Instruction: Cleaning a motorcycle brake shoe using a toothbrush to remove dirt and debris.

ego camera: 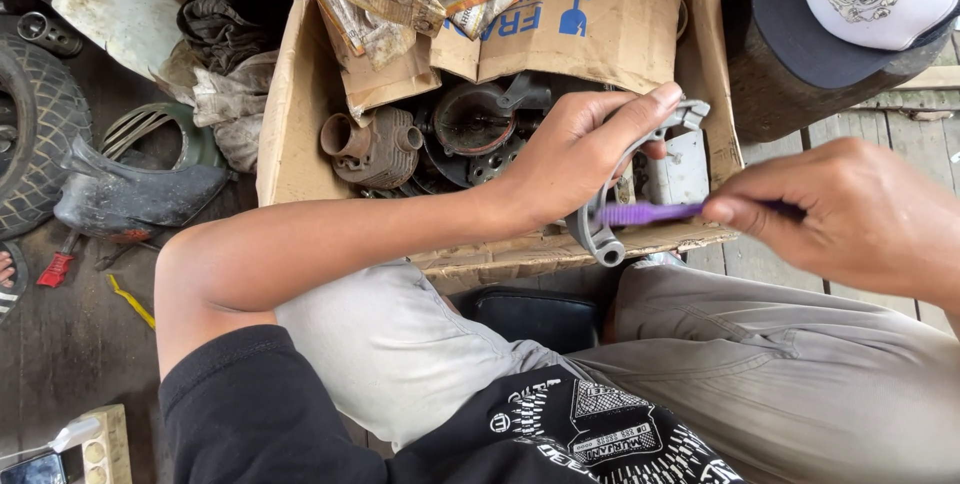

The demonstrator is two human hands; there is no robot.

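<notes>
A curved grey metal bracket [610,206], cast and dull, with a round eye at its lower end and a forked lug at the top, is gripped by the fingers [640,109] of the left hand [570,159]; the thumb is pressed along its inner arc. It is held in the air above the front edge of the cardboard box [300,124]. A purple plastic brush [645,212], thin and straight, is pinched by the clenched fingers [735,209] of the right hand [850,214], and its tip is laid against the bracket's lower part. Inside the worn, creased box, a finned, rust-brown engine cylinder [375,147] and a dark round greasy casing [475,124] are seen under torn, stained flaps. Grey trousers [780,364] are below the hands. To the left, on dark wooden floor planks [70,334], a treaded tyre [35,144], crumpled rags [225,84] and a red-handled tool [55,266] are noted. A cap [850,4] is set on a stump at upper right.
</notes>
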